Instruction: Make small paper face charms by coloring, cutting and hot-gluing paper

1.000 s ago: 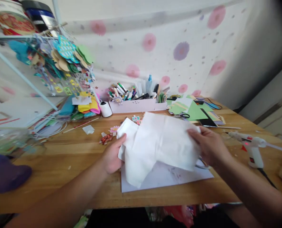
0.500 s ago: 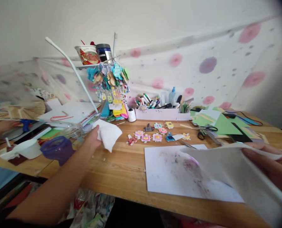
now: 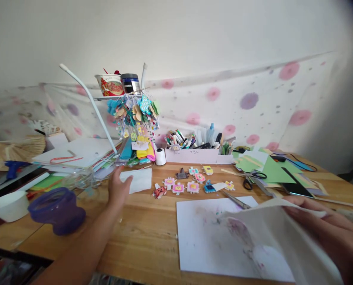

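My left hand (image 3: 120, 186) is over the wooden table with thumb and fingers apart, beside a folded white tissue (image 3: 139, 180) that lies flat. At the right, my right hand (image 3: 327, 225) pinches a large thin white sheet (image 3: 283, 229), which hangs down over a stained white paper (image 3: 200, 237). Metal tweezers (image 3: 238, 201) rest at the paper's top edge. Behind it lie several small coloured craft pieces, among them a pink one (image 3: 192, 187), a red one (image 3: 159, 191) and a blue one (image 3: 208, 187).
A purple container (image 3: 57, 209) and a white roll (image 3: 10, 206) stand at left. A pen box (image 3: 194, 156), a thread spool (image 3: 160, 157) and a rack with hanging ornaments (image 3: 141, 111) are at the back. Scissors (image 3: 253, 178) and green papers (image 3: 280, 170) lie at right.
My left hand has let go of the white tissue, which now lies on the table. My right hand still holds the sheet. The camera view has shifted.
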The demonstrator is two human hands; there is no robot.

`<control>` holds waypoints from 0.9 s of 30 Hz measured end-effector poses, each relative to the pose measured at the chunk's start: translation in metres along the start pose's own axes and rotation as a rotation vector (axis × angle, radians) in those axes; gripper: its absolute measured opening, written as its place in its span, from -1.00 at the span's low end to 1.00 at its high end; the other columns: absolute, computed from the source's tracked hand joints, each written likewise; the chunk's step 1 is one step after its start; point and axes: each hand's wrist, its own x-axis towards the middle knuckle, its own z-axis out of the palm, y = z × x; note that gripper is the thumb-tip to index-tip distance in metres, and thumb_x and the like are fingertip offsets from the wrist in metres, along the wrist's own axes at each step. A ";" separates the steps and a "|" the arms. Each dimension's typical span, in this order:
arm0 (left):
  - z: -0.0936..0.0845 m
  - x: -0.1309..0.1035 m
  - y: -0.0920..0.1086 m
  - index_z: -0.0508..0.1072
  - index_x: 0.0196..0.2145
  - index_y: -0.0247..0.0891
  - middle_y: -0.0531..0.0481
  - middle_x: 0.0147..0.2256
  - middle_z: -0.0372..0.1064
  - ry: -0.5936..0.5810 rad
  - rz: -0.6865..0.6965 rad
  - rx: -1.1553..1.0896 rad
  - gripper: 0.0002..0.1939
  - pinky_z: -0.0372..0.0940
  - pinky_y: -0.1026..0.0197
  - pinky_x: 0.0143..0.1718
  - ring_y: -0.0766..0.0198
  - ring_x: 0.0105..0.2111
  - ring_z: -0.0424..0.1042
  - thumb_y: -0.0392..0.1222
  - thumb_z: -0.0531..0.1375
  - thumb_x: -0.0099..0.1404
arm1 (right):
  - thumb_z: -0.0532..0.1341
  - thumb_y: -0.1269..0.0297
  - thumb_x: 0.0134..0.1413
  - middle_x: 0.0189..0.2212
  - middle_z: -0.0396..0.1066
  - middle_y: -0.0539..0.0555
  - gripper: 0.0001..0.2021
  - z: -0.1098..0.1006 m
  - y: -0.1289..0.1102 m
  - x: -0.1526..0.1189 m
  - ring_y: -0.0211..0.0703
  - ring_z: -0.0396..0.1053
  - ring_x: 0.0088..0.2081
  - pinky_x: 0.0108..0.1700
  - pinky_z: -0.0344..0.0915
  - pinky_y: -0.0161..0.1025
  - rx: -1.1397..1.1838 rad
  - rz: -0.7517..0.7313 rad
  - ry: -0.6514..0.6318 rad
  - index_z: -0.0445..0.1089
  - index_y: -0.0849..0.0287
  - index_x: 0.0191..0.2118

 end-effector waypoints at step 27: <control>0.112 -0.062 0.096 0.42 -0.15 -0.24 -0.13 -0.14 0.39 -0.835 0.223 0.007 -0.67 0.17 -0.08 0.03 0.02 -0.06 0.32 -0.28 0.23 0.07 | 0.30 0.18 -0.14 -0.72 0.28 -0.10 -0.80 0.037 0.061 0.035 -0.29 0.20 -0.67 -0.56 0.11 -0.34 -0.263 0.036 -0.329 0.29 0.13 -0.49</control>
